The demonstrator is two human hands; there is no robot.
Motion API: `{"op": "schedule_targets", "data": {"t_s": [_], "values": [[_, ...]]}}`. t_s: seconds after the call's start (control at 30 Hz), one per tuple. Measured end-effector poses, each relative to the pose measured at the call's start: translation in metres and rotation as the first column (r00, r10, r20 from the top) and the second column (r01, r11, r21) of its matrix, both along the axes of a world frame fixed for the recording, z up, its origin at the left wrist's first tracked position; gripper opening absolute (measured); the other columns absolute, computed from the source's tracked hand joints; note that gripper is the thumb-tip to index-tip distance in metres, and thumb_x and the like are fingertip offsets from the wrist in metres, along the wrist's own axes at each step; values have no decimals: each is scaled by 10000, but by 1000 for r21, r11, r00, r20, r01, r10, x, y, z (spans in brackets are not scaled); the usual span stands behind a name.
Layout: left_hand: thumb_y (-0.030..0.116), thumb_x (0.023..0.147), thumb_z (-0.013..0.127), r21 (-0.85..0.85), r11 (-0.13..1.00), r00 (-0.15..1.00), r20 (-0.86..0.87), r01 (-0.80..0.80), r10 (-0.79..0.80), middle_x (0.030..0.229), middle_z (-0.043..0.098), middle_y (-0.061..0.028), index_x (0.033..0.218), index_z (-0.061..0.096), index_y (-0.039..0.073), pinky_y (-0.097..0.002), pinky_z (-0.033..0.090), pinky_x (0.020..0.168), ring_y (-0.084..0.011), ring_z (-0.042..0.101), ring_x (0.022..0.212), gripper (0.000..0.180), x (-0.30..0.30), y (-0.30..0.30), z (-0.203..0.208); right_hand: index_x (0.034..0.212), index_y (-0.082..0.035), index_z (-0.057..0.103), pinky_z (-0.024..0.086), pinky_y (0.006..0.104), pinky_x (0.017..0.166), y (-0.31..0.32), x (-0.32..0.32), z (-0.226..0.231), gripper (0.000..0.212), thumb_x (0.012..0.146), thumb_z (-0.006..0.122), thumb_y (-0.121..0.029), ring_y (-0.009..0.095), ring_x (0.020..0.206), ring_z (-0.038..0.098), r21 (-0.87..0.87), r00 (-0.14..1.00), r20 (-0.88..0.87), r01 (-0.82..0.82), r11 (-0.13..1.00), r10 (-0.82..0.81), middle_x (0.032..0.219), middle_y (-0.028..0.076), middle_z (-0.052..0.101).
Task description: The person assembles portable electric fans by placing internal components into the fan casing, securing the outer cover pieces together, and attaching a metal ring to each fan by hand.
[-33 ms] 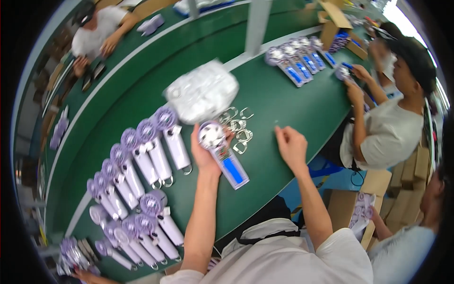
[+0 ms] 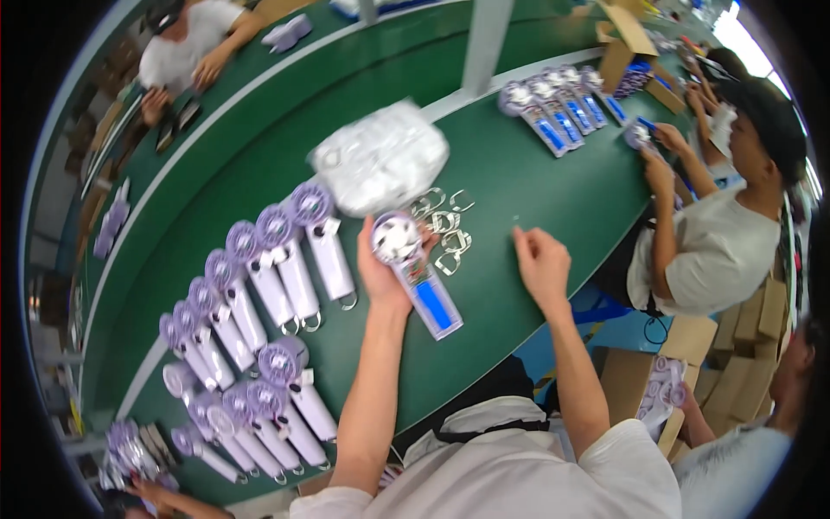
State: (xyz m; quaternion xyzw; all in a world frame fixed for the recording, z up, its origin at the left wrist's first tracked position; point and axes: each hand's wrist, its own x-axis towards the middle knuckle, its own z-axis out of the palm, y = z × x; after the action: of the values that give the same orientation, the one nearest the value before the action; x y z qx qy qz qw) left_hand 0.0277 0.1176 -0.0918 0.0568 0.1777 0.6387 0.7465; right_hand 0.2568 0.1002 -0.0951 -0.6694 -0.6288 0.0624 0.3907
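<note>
Green workbench beneath: left hand cradles an open-cased fan, likely best kept level; right hand half-curls, contents impossible to tell.

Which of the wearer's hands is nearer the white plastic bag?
Left. The left hand is just below the plastic bag in view; the right hand is farther, toward lower right.
</note>
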Motion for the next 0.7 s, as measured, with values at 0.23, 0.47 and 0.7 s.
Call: {"op": "schedule_targets", "data": {"t_s": [0.23, 0.47, 0.7], "values": [[484, 938, 427, 34, 999, 998, -60, -31, 33, 838, 592, -150, 954, 597, 19, -408, 491, 832, -260, 574, 792, 495, -6, 1, 5, 670, -9, 568, 378, 354, 461, 7, -7, 0, 325, 895, 648, -230, 241, 449, 466, -75, 999, -38, -36, 997, 33, 529, 102, 506], [456, 970, 367, 33, 999, 1000, -28, -3, 4, 851, 638, -141, 958, 613, 11, -405, 496, 819, -256, 609, 818, 509, -4, -1, 4, 681, -9, 572, 384, 346, 467, 2, -9, 5, 324, 898, 645, -238, 236, 456, 472, -91, 999, -49, -7, 996, 3, 542, 102, 515], [473, 944, 425, 58, 998, 998, -70, 2, 2, 839, 596, -146, 988, 588, 15, -401, 467, 874, -252, 560, 813, 487, -5, -3, 2, 756, -14, 622, 399, 302, 485, 2, -7, 1, 247, 890, 656, -219, 174, 483, 497, -161, 988, -156, -9, 987, -17, 578, 80, 557]]}}
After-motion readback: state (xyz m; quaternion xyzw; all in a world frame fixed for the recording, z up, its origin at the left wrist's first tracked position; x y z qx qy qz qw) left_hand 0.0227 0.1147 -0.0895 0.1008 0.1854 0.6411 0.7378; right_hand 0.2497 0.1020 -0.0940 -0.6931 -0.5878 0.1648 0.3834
